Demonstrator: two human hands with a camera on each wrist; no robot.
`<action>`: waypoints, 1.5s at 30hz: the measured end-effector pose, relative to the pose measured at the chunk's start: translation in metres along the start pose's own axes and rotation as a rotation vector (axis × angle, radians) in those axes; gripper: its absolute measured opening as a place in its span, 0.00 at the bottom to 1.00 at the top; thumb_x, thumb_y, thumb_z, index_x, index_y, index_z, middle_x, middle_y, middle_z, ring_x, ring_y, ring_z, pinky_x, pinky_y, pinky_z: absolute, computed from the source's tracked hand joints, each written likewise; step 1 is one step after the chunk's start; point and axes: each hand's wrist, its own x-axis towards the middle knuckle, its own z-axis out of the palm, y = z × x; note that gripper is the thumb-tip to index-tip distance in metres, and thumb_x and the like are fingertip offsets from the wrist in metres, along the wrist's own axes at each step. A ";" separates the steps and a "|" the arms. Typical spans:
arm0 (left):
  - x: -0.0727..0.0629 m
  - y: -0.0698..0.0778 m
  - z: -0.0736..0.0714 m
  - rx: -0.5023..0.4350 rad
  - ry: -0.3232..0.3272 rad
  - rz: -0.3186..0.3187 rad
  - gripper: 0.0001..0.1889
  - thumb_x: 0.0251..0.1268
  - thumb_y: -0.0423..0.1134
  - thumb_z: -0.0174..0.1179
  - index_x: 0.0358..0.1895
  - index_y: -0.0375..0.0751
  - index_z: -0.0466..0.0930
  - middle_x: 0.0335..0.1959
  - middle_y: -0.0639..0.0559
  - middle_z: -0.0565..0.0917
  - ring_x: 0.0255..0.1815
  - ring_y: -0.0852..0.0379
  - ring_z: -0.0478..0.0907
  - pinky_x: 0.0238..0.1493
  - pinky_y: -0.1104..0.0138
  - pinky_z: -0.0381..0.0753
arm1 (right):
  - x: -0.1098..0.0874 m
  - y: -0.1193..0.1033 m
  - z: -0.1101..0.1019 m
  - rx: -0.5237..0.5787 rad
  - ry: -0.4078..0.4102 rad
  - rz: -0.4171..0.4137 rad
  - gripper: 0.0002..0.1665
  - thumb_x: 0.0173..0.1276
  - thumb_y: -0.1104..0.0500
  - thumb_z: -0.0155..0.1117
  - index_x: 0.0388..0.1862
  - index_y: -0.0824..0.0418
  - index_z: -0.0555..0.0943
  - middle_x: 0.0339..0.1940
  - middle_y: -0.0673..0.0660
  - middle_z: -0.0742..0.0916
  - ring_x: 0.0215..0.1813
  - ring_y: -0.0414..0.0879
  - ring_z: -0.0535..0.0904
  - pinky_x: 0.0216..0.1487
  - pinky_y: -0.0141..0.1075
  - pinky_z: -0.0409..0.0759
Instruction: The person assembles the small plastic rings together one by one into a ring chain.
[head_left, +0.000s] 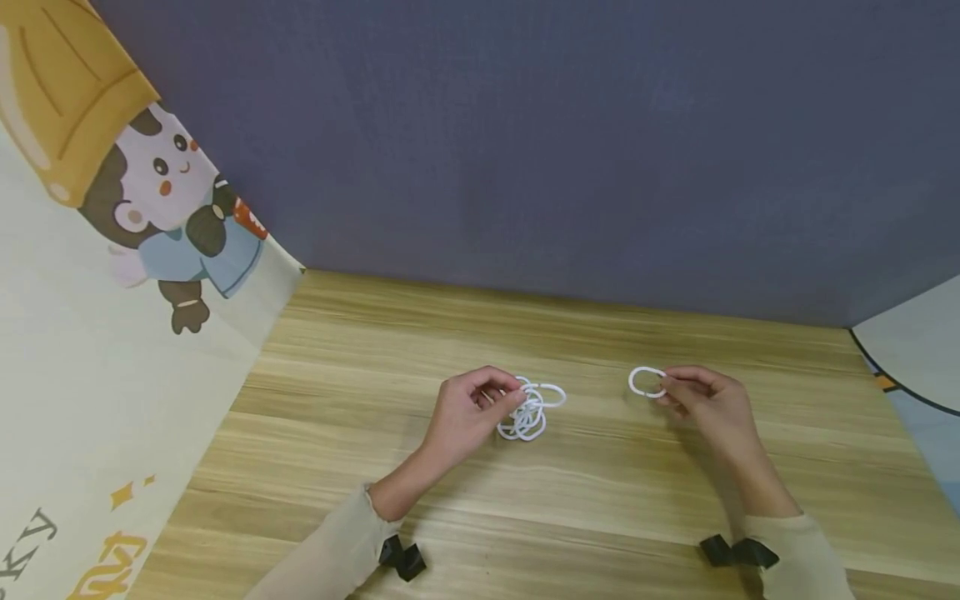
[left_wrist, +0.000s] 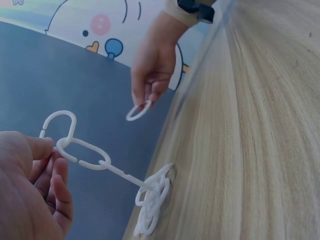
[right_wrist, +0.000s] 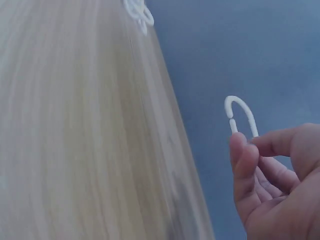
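Between thumb and fingertips my left hand (head_left: 474,408) pinches the upper end of a white plastic chain (left_wrist: 95,142) of oval links. Each link has a small gap in its side. From the pinched link the chain hangs down, and its lower links lie heaped on the wooden table (left_wrist: 152,205). Off to the right, my right hand (head_left: 708,404) holds a single loose oval link (head_left: 645,368) by one end, above the table. That link also shows a narrow gap in the right wrist view (right_wrist: 241,102). A space separates it from the chain.
A wood-grain table top (head_left: 600,500) spreads under both hands. Behind it rises a dark blue-grey panel (head_left: 525,150), and a white wall with cartoon figures (head_left: 172,225) stands at the left. Black bands (head_left: 401,557) sit at both sleeves.
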 end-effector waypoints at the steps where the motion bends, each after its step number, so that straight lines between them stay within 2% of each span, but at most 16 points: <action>1: -0.001 0.000 0.000 0.000 -0.003 0.000 0.04 0.71 0.33 0.76 0.43 0.36 0.92 0.36 0.47 0.92 0.33 0.62 0.81 0.35 0.73 0.82 | -0.003 -0.001 0.002 0.030 -0.008 -0.004 0.09 0.82 0.64 0.70 0.54 0.69 0.88 0.36 0.46 0.94 0.36 0.38 0.92 0.33 0.31 0.88; 5: -0.004 -0.001 -0.001 0.003 -0.012 0.003 0.04 0.71 0.33 0.76 0.43 0.36 0.92 0.36 0.47 0.92 0.33 0.61 0.81 0.35 0.73 0.82 | -0.018 -0.006 0.011 0.130 -0.014 -0.034 0.07 0.81 0.65 0.71 0.50 0.69 0.88 0.37 0.47 0.95 0.38 0.39 0.93 0.35 0.32 0.90; 12: -0.011 -0.002 -0.002 0.006 -0.029 0.004 0.04 0.70 0.32 0.76 0.42 0.36 0.92 0.35 0.47 0.92 0.32 0.61 0.81 0.34 0.73 0.81 | -0.042 -0.017 0.029 0.171 0.023 -0.007 0.03 0.80 0.66 0.71 0.44 0.62 0.90 0.29 0.50 0.90 0.29 0.40 0.80 0.29 0.31 0.81; 15: -0.013 -0.003 -0.002 0.007 -0.039 0.007 0.04 0.70 0.32 0.77 0.42 0.36 0.92 0.35 0.47 0.92 0.32 0.63 0.81 0.34 0.73 0.81 | -0.053 -0.020 0.037 0.248 0.002 0.006 0.05 0.80 0.68 0.70 0.42 0.61 0.89 0.30 0.51 0.91 0.28 0.39 0.82 0.27 0.30 0.81; 24: -0.009 -0.002 0.003 0.003 -0.028 0.020 0.04 0.70 0.32 0.77 0.41 0.36 0.92 0.34 0.47 0.91 0.33 0.64 0.82 0.35 0.73 0.81 | -0.060 -0.036 0.045 0.382 -0.102 -0.031 0.10 0.82 0.70 0.65 0.42 0.60 0.88 0.31 0.51 0.93 0.28 0.37 0.83 0.26 0.27 0.79; 30: -0.005 0.000 0.007 -0.003 -0.030 0.005 0.04 0.70 0.32 0.77 0.42 0.35 0.92 0.35 0.47 0.92 0.32 0.64 0.81 0.35 0.74 0.81 | -0.060 -0.047 0.047 0.391 -0.153 -0.053 0.14 0.82 0.72 0.62 0.41 0.57 0.89 0.31 0.49 0.93 0.27 0.36 0.82 0.25 0.26 0.77; 39: -0.009 0.001 0.009 -0.012 -0.049 0.018 0.05 0.69 0.32 0.77 0.42 0.35 0.92 0.33 0.47 0.91 0.30 0.65 0.80 0.34 0.74 0.81 | -0.074 -0.054 0.057 0.419 -0.229 -0.089 0.15 0.83 0.74 0.59 0.43 0.58 0.88 0.32 0.50 0.93 0.28 0.36 0.82 0.25 0.25 0.75; 45: -0.012 0.003 0.009 -0.016 -0.067 0.029 0.05 0.68 0.31 0.77 0.41 0.34 0.92 0.34 0.47 0.91 0.31 0.66 0.79 0.34 0.75 0.80 | -0.080 -0.059 0.068 0.395 -0.262 -0.097 0.14 0.83 0.73 0.60 0.43 0.57 0.88 0.33 0.51 0.93 0.27 0.35 0.81 0.24 0.26 0.74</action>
